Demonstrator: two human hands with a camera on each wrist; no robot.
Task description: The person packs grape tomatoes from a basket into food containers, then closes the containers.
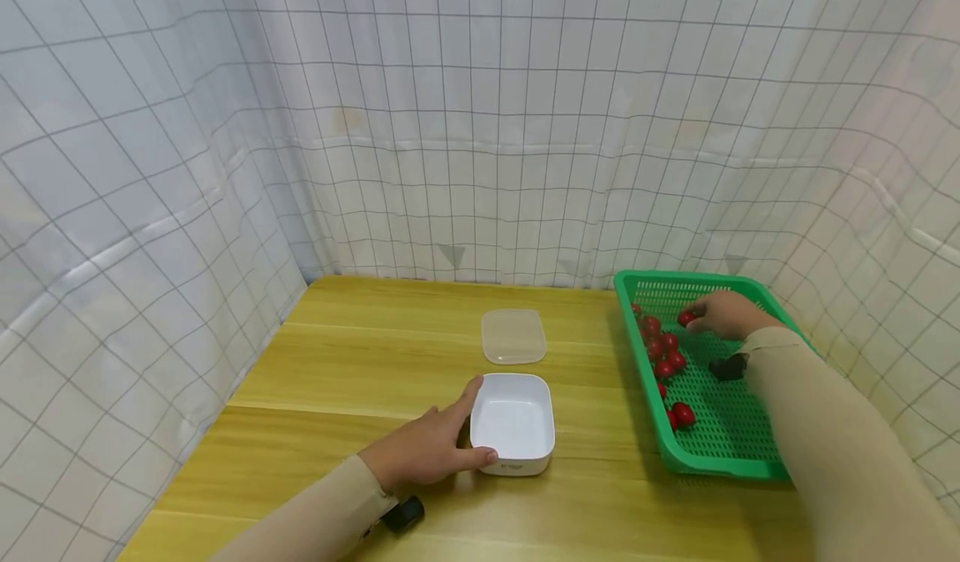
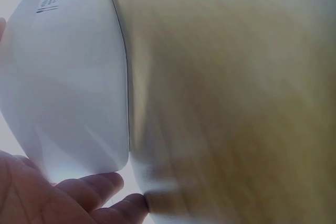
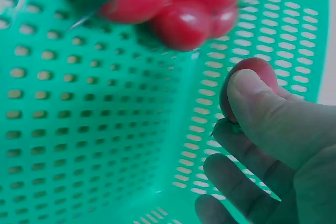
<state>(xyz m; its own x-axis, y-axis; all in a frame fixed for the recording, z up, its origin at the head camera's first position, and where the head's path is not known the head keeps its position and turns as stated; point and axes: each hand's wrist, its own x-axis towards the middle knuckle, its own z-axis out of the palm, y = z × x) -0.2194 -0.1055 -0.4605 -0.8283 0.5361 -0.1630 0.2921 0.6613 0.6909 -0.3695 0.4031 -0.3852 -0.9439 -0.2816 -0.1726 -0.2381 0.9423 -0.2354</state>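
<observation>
- Right hand [image 1: 723, 313]: inside the green basket [image 1: 731, 467], toward its 11 o'clock. Thumb and forefinger close on one red tomato [image 3: 249, 77]; remaining fingers apart, loosely bent, nothing in them.
- Held tomato: green stem end toward 7 o'clock in right wrist view. Whether it touches the basket, can't tell.
- Loose tomatoes [image 1: 667, 342]: bunched along the basket's 9 to 10 o'clock side, a couple more at its 8 o'clock. Near the held one, apart from it in right wrist view.
- Left hand [image 1: 431, 452]: at the white container's [image 1: 513, 420] 8 to 9 o'clock side. Thumb and fingers spread wide, bracketing it: one fingertip at the rim's 10 to 11 o'clock, thumb at 7 o'clock. Left wrist view has fingers against the side wall.
- White container: upright on wooden table [image 1: 375, 353], open top; small printed mark on its 6 o'clock wall.
- Basket: at 2 to 3 o'clock from container, apart from it.
- Translucent lid [image 1: 513, 336]: flat on table, just beside container at its 12 o'clock.
- Beige sleeves [image 1: 322, 508] on both arms, black device [image 1: 403, 514] at left wrist.
- Grid-pattern curtain [image 1: 480, 128] behind the table, 9 o'clock round to 3 o'clock.
</observation>
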